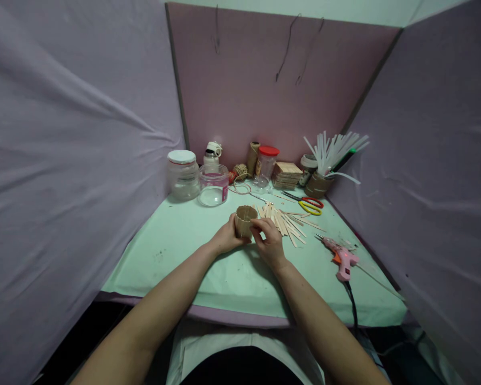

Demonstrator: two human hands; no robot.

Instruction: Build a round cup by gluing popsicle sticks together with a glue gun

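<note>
A small round cup [246, 215] with a scalloped rim, its side lined with upright wooden sticks, is tilted a little toward me near the table's middle. Wrapped around its left side is my left hand [227, 235], gripping it. My right hand [269, 239] is at the cup's right side, thumb and fingers pinched close to the wall; whatever is between the fingertips is too small to make out. Just beyond that hand lies a loose pile of flat wooden sticks [287, 223].
To the right lies a pink glue gun [344, 262] with its cord over the table edge. Scissors [310, 205] with red and yellow handles lie behind the sticks. Jars [183, 179], a clear tub [213, 187], stacked wooden squares [287, 175] and a holder of glue sticks [319, 184] line the back.
</note>
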